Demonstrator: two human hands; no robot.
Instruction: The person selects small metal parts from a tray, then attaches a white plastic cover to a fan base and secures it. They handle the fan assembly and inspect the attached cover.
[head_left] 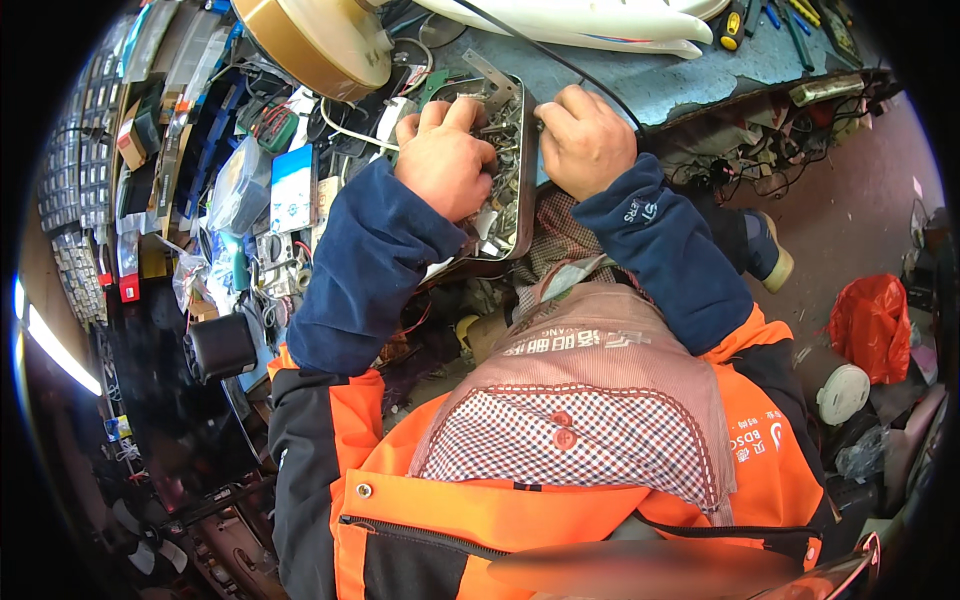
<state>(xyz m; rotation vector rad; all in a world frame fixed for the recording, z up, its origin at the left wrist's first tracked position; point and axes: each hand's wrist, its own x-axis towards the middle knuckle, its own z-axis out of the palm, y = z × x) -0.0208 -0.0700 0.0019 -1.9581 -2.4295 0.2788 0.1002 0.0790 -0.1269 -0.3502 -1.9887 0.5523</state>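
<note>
A rectangular metal tray [527,190] full of small screws and metal bits [508,150] lies at the near edge of the bench. Over its left part is my left hand [445,160], fingers bent down among the bits, their tips hidden. My right hand [588,140] is closed beside the tray's right rim, thumb and fingers drawn together. Whatever it pinches, if anything, is too small to make out. A flat metal strip with holes [488,70] slants across the tray's far end, just past my left fingers.
A large tan round part [320,45] and a white curved plastic panel [600,25] lie beyond the tray. A black cable [560,60] crosses the blue bench top [680,85]. Clutter with a blue-and-white box [293,190] crowds the left. A red plastic bag [870,328] sits on the floor right.
</note>
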